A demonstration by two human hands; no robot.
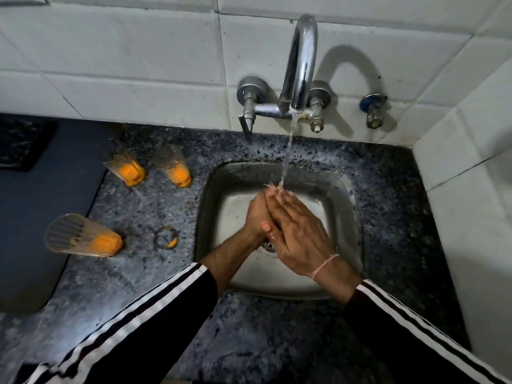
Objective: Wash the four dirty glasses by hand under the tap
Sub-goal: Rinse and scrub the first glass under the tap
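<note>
A: Head view, item one: left hand (256, 214) and right hand (297, 231), palms pressed together, gripping nothing, under running tap (300, 59). Why?
B: Likely rinsing first. Item two: dirty glasses (83, 235) wait left, on counter (155, 206).

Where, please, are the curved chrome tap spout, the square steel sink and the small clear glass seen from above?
curved chrome tap spout (300, 59): head view, on the rising neck.
square steel sink (221, 176): head view, on its back-left wall.
small clear glass (165, 237): head view, on its base.
</note>
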